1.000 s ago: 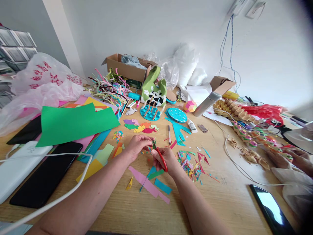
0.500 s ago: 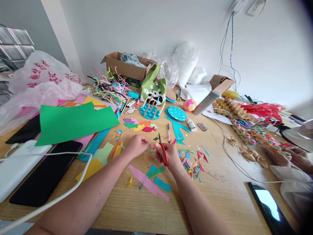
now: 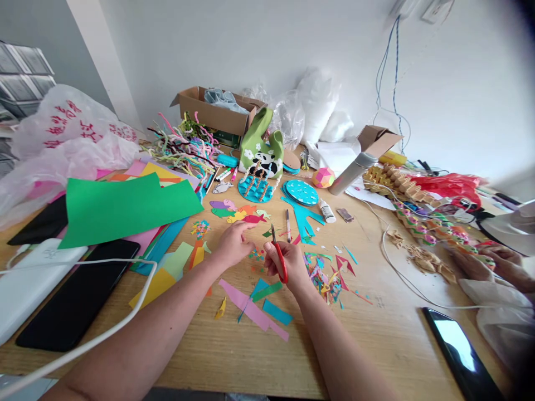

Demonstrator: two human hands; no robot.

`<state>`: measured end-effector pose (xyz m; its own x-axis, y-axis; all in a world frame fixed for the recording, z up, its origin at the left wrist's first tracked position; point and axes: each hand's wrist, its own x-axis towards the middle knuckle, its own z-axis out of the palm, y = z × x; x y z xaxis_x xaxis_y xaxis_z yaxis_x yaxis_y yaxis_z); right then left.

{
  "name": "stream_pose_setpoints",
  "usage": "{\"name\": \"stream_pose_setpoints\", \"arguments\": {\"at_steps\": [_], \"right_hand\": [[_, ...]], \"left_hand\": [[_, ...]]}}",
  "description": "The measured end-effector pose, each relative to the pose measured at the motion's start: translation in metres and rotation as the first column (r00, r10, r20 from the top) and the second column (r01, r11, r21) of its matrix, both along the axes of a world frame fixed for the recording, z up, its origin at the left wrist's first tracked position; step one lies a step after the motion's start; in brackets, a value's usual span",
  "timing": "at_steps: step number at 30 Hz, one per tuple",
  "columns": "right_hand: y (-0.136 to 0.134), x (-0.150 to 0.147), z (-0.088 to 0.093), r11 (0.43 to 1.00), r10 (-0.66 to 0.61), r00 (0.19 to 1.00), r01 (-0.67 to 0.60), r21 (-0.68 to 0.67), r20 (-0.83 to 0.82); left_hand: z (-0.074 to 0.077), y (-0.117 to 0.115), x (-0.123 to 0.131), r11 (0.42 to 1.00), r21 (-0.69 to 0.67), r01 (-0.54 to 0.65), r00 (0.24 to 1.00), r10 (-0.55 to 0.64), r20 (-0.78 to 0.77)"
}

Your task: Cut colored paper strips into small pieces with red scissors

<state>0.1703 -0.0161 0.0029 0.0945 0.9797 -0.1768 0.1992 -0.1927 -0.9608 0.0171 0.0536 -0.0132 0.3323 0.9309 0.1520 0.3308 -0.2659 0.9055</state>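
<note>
In the middle of the table, my right hand [image 3: 290, 264] grips a pair of red-handled scissors [image 3: 282, 262], their blades pointing up and away from me. Just left of it my left hand [image 3: 234, 245] is open and holds nothing, thumb apart and fingertips stretched toward a group of colourful paper fish [image 3: 237, 214]. Small round paper bits [image 3: 256, 255] lie between the two hands. Closer to me are a pink paper strip [image 3: 246, 306] and a blue paper piece [image 3: 277, 312]. Many-coloured paper scraps [image 3: 324, 278] are heaped beside my right wrist.
Green paper sheets [image 3: 125, 209] top a stack on the left, near a black phone [image 3: 79, 295] and a white cable. Blue discs [image 3: 301, 192], a glue bottle [image 3: 327, 211] and a pen [image 3: 288, 225] lie beyond my hands. Another person's hands [image 3: 497, 264] work at the right.
My left hand has opened from a pinch, its fingers now reaching forward toward the paper fish. My right hand stays put with the scissors.
</note>
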Motion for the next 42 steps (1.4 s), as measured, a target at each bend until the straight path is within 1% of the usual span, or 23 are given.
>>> {"name": "stream_pose_setpoints", "arguments": {"at_steps": [2, 3, 6, 8, 10, 12, 14, 17, 19, 21, 24, 28, 30, 33, 34, 35, 36, 38, 40, 42], "right_hand": [[-0.001, -0.001, 0.0, 0.999, 0.043, 0.999, -0.043, -0.001, 0.011], [-0.001, -0.002, 0.001, 0.998, 0.06, 0.998, -0.06, -0.006, 0.018], [-0.002, -0.003, 0.001, 0.996, 0.086, 0.996, -0.086, -0.017, 0.021], [-0.003, -0.004, 0.002, 0.995, 0.096, 0.995, -0.096, -0.023, 0.01], [-0.003, -0.004, 0.003, 0.993, 0.118, 0.993, -0.118, -0.024, 0.01], [-0.004, -0.004, 0.004, 0.989, 0.147, 0.989, -0.147, -0.015, 0.016], [-0.004, -0.005, 0.005, 0.991, 0.131, 0.991, -0.131, 0.014, 0.012], [-0.002, -0.006, 0.006, 0.994, 0.001, 1.0, -0.004, 0.112, 0.025], [-0.001, -0.006, 0.006, 0.983, -0.071, 0.997, 0.062, 0.174, 0.044], [0.0, -0.007, 0.005, 0.975, -0.09, 0.995, 0.081, 0.205, 0.035], [-0.001, -0.008, 0.005, 0.966, -0.1, 0.995, 0.104, 0.236, -0.03], [-0.003, -0.009, 0.009, 0.949, -0.156, 0.985, 0.169, 0.267, -0.069], [-0.003, -0.009, 0.012, 0.943, -0.174, 0.982, 0.187, 0.276, -0.072], [-0.004, -0.008, 0.014, 0.946, -0.146, 0.988, 0.154, 0.286, -0.051], [-0.004, -0.008, 0.014, 0.951, -0.118, 0.992, 0.123, 0.283, -0.036], [-0.004, -0.008, 0.013, 0.957, -0.083, 0.996, 0.085, 0.278, -0.017], [-0.005, -0.008, 0.013, 0.962, -0.051, 0.999, 0.048, 0.268, 0.004], [-0.004, -0.007, 0.011, 0.967, -0.024, 0.999, 0.014, 0.253, 0.035], [-0.003, -0.006, 0.009, 0.965, -0.049, 0.997, 0.034, 0.261, 0.053], [-0.001, -0.004, 0.008, 0.953, -0.112, 0.992, 0.091, 0.29, 0.054]], "left_hand": [[0.003, -0.002, 0.001, 0.993, -0.041, 0.113, 0.982, -0.106, 0.155], [0.004, -0.002, 0.002, 0.984, -0.068, 0.162, 0.968, -0.145, 0.206], [0.006, -0.004, 0.002, 0.95, -0.163, 0.266, 0.938, -0.217, 0.27], [0.004, -0.003, 0.002, 0.936, -0.204, 0.289, 0.929, -0.222, 0.297], [0.002, -0.002, 0.002, 0.938, -0.222, 0.267, 0.927, -0.187, 0.326], [0.001, -0.001, 0.001, 0.94, -0.267, 0.214, 0.931, -0.113, 0.346], [0.003, -0.001, 0.001, 0.925, -0.334, 0.183, 0.917, -0.038, 0.397], [0.008, -0.003, 0.001, 0.881, -0.415, 0.229, 0.848, 0.029, 0.529], [0.011, -0.006, 0.003, 0.843, -0.461, 0.278, 0.814, 0.049, 0.579], [0.013, -0.01, 0.005, 0.806, -0.5, 0.316, 0.804, 0.052, 0.592], [0.011, -0.013, 0.008, 0.78, -0.515, 0.355, 0.796, 0.036, 0.604], [0.008, -0.014, 0.009, 0.766, -0.527, 0.368, 0.796, 0.034, 0.605], [0.009, -0.012, 0.008, 0.773, -0.526, 0.354, 0.775, 0.072, 0.627], [0.012, -0.009, 0.006, 0.804, -0.513, 0.3, 0.709, 0.172, 0.684], [0.013, -0.008, 0.005, 0.817, -0.5, 0.285, 0.7, 0.179, 0.691], [0.014, -0.007, 0.005, 0.83, -0.485, 0.275, 0.706, 0.168, 0.688], [0.014, -0.007, 0.005, 0.843, -0.469, 0.262, 0.729, 0.145, 0.668], [0.014, -0.007, 0.005, 0.862, -0.446, 0.239, 0.797, 0.088, 0.597], [0.013, -0.007, 0.006, 0.868, -0.443, 0.226, 0.846, 0.051, 0.53], [0.012, -0.008, 0.006, 0.863, -0.45, 0.231, 0.866, 0.028, 0.499]]}}
